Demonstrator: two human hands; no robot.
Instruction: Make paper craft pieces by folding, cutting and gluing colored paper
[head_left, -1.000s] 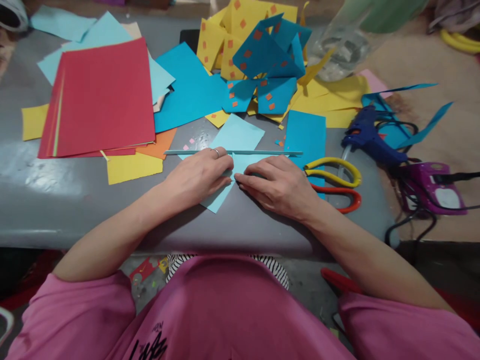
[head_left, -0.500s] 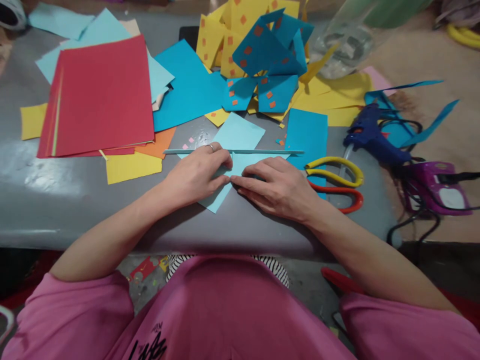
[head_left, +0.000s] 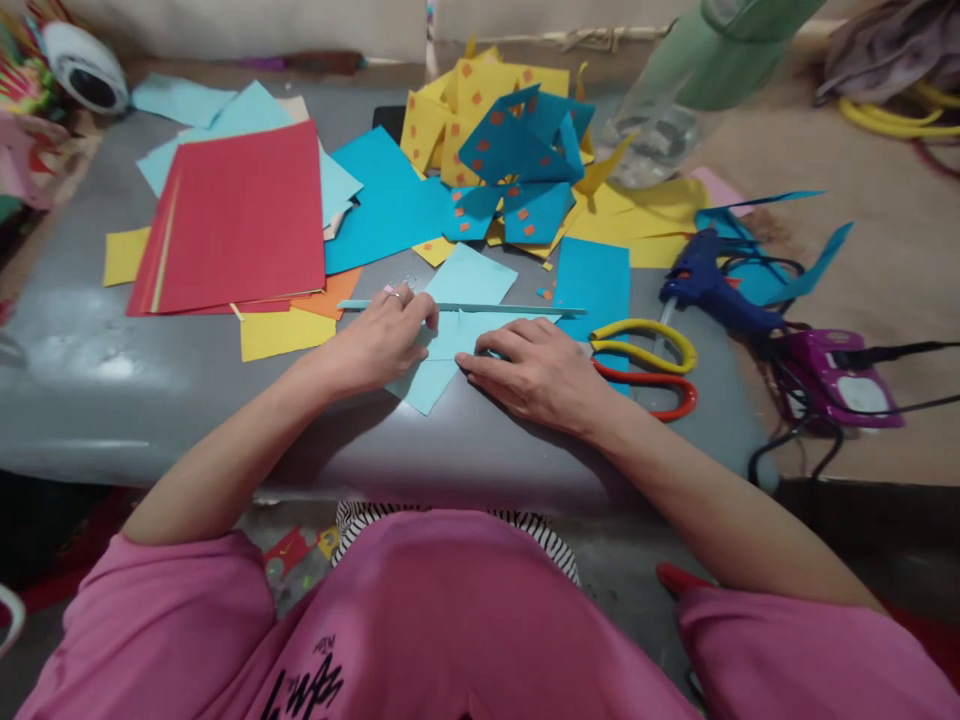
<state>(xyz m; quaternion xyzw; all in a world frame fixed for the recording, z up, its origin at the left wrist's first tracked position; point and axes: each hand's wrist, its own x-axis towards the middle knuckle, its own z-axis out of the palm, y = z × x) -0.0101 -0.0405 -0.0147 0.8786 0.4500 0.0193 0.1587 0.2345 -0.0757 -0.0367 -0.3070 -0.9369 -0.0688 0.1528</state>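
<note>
The left hand (head_left: 382,340) has slid away from the right hand (head_left: 536,372), baring creased pale blue paper (head_left: 444,340) between. Both grips rest flat, unclenched.

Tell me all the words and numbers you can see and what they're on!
Nothing reads clearly.
Pink shirt: black writing, some big, some small, too blurred and slanted to read for sure.
Purple box: a pale patch, no words I can make out.
</note>
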